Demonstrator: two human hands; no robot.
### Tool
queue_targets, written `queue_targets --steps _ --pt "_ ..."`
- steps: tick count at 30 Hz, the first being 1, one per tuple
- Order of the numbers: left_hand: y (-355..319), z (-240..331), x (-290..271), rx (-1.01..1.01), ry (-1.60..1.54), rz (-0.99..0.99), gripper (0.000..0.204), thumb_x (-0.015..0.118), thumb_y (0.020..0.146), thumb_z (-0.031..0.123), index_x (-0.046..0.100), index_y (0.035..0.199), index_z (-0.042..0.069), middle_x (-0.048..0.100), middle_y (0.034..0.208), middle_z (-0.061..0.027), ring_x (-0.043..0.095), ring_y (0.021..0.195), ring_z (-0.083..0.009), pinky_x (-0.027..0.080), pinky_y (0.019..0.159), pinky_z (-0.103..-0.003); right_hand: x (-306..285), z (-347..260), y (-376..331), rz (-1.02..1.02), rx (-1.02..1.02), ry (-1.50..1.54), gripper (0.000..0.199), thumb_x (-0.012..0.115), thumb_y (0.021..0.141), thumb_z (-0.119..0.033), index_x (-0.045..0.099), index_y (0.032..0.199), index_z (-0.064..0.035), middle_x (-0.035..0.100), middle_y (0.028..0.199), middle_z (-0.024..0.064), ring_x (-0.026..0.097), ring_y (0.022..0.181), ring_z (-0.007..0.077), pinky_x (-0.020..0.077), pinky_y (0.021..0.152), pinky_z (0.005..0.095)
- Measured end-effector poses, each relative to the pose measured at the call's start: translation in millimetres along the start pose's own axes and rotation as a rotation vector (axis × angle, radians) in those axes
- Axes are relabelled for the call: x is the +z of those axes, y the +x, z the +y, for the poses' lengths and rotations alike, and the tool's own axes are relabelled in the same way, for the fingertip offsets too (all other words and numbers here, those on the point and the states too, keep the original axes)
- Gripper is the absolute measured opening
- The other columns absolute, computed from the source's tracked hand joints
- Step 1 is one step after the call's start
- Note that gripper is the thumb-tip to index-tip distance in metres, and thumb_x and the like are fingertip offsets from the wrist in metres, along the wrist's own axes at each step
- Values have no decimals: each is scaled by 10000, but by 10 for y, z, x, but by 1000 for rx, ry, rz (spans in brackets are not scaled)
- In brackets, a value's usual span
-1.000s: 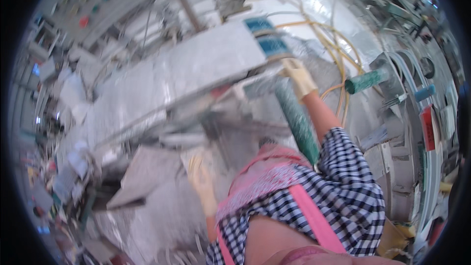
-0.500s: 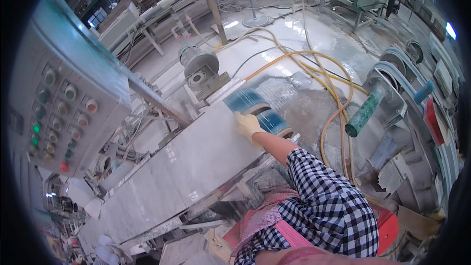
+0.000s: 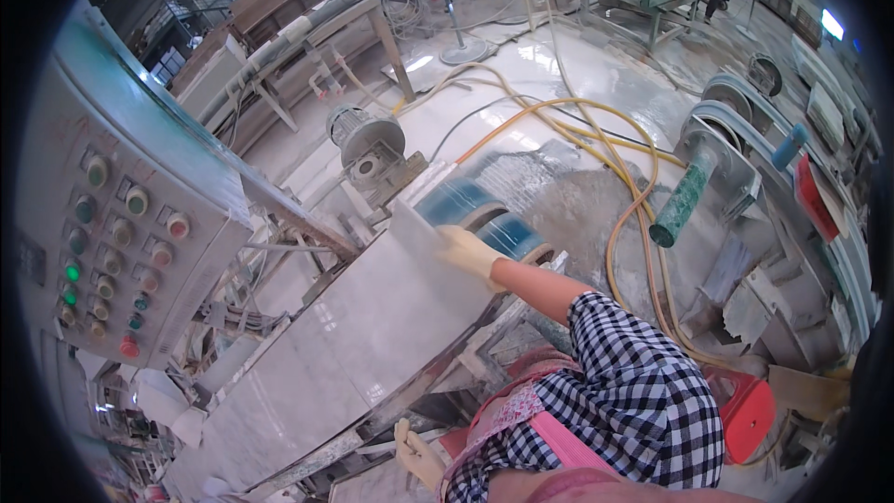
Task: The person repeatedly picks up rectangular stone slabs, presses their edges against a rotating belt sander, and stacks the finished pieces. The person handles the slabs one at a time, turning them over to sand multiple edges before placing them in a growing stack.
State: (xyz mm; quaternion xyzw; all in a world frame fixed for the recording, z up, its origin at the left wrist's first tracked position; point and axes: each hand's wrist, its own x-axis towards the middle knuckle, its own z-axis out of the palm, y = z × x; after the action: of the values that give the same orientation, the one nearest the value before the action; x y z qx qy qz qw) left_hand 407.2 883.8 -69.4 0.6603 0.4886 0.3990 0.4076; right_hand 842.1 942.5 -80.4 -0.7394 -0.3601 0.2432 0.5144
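My right hand (image 3: pixel 470 253), in a pale glove, grips the edge of a light grey stone slab (image 3: pixel 416 247) at the far end of the long machine bed. That end of the slab is tipped up. Just beyond it are two blue-coated rollers (image 3: pixel 510 235), wet and shiny. Low in the view, close to my apron, my left hand (image 3: pixel 419 456) is gloved too, its fingers apart and nothing in it. More smooth slab surface (image 3: pixel 307 373) runs along the bed toward the lower left.
On the left stands a control box (image 3: pixel 140 214) with several buttons, some lit green. A motor (image 3: pixel 368 144) sits beyond the bed. Yellow hoses (image 3: pixel 610 154) cross the wet floor. To the right are a green roller (image 3: pixel 684 200) and a red plastic stool (image 3: pixel 745 414).
The slab's end has come up off the bed, with my right hand now around its edge. My left hand has risen a little further into view.
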Motion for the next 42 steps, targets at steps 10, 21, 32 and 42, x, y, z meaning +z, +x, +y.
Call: queue_targets --steps 10,21,32,42 --pt "280 240 -92 75 -56 -46 267 513 1026 68 646 1214 -68 641 1289 -211 584 1238 -299 419 1078 -379 54 -254 -221 11 -186 -245 356 617 735 -97 677 1064 26 667 1068 282 640 1050 438 509 887 467" --pt "1425 263 716 122 110 -446 349 612 969 130 623 1296 12 598 1377 -167 544 1300 -287 408 1104 -401 -65 -259 -262 -6 -20 -434 264 516 899 -106 645 1128 -87 673 1041 209 647 988 394 501 867 442" --pt "2254 595 2694 208 967 -302 991 745 773 615 416 1476 1 430 1533 -165 333 1457 -297 291 1152 -528 -92 -345 -373 29 -8 -390 218 535 894 -129 665 1067 -97 696 1019 184 664 957 381 531 829 453" --pt "2217 764 2913 153 1133 -142 961 826 716 476 382 1416 -10 421 1426 -119 344 1373 -268 275 1087 -561 -202 -484 -433 33 -87 -416 250 530 847 -89 653 1064 -71 707 979 210 667 932 427 516 800 506"
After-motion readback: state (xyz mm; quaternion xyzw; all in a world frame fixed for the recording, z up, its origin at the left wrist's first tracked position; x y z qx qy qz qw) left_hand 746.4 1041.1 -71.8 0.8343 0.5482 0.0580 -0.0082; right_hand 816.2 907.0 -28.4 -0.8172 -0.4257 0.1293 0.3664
